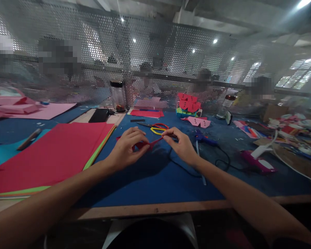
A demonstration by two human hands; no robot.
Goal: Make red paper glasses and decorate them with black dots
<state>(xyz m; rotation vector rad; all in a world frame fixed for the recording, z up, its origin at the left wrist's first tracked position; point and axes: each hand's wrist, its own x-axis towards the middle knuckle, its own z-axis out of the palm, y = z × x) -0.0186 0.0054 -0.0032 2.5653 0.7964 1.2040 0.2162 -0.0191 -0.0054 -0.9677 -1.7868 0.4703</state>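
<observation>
"Where's the red paper strip (156, 140)?"

"Stretched between the two hands, over the middle of the blue worktop (150, 188)."

"And the grip on each side?"

"The left hand (132, 147) has its thumb and fingers clamped on the strip. The right hand (180, 143) pinches the other end, thumb and fingertip together on it."

"What's around them?"

"Scissors (150, 125) with red and yellow handles lie just beyond the hands. A blue glue gun (206, 139) sits right of the right hand, and a paper stack (57, 152), red on top, lies to the left."
</observation>
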